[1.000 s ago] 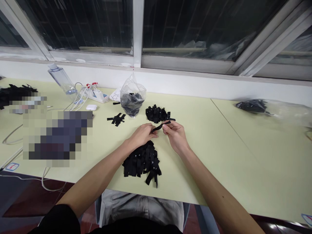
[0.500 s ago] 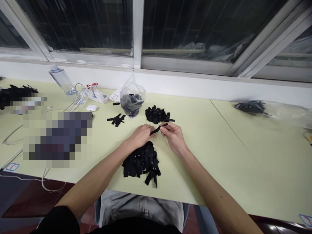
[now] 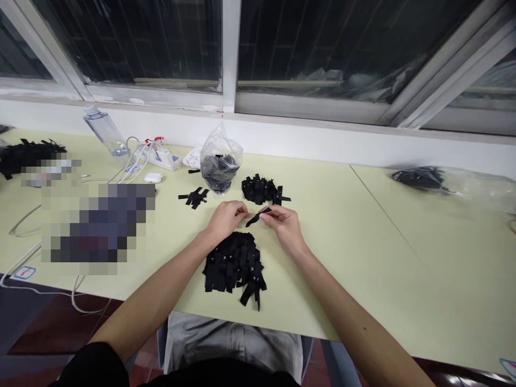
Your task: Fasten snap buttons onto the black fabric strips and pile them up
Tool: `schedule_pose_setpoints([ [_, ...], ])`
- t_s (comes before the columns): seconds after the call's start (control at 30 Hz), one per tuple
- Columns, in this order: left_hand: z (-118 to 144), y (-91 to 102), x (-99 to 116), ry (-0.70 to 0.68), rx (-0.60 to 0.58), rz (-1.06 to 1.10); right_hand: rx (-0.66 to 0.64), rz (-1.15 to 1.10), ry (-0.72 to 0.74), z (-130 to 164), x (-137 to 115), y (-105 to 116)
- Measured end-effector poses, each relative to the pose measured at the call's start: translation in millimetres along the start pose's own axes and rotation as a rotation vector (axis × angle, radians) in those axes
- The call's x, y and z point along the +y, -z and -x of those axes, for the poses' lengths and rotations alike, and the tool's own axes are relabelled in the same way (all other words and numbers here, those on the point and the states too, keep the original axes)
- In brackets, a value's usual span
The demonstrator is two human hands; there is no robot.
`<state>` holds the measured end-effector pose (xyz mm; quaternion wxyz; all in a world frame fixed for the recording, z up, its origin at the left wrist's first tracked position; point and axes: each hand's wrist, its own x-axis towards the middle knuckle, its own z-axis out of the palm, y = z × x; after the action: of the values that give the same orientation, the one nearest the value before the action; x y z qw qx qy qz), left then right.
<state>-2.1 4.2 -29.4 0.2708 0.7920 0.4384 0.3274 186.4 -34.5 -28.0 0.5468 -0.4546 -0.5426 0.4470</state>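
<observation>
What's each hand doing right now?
Left hand: closed, fingertips at the black strip.
Right hand: closed, pinching the same strip.

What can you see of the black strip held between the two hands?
The black strip is a short, narrow band that looks like woven fabric or ribbon, limp and slightly bent. It is held above the table, tilted, its right end higher. The right hand pinches its upper right end between fingertips; the left hand meets its lower left end, though the exact grip there is unclear. No marking is legible on it. It sits just beyond the near pile of black strips, not touching it.
</observation>
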Motion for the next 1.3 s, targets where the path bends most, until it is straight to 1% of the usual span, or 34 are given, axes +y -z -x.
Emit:
schedule_pose_setpoints([
  [0.1,0.6,-0.5,5.9,0.081,0.121,0.237,-0.018,0.120,0.063,3.8,-1.2,-3.2],
  [0.17,1.2,-2.2,9.9,0.090,0.165,0.382,-0.003,0.212,0.112,6.3,-1.7,-5.7],
  [0.23,2.0,-4.9,13.3,0.066,0.154,0.500,0.035,0.278,0.164,8.1,-2.1,-7.7],
  [0.3,3.3,-7.4,16.1,0.035,0.127,0.547,0.073,0.315,0.206,9.0,-2.5,-8.4],
  [0.43,6.5,-9.8,20.2,0.001,0.102,0.477,0.118,0.345,0.242,8.9,-3.6,-6.4],
  [0.57,8.4,-10.8,21.7,-0.030,0.090,0.443,0.129,0.369,0.266,9.3,-3.9,-5.0],
  [0.73,7.7,-12.0,19.3,-0.041,0.099,0.458,0.146,0.386,0.292,10.4,-3.5,-6.0],
  [1.0,6.6,-13.4,14.2,-0.062,0.075,0.456,0.157,0.434,0.296,9.3,-0.9,-4.5],
  [1.17,6.5,-13.6,12.5,-0.080,0.075,0.391,0.197,0.485,0.323,10.6,0.3,-4.9],
  [1.3,7.1,-12.3,12.1,-0.089,0.072,0.325,0.203,0.542,0.334,11.2,0.8,-5.5],
])
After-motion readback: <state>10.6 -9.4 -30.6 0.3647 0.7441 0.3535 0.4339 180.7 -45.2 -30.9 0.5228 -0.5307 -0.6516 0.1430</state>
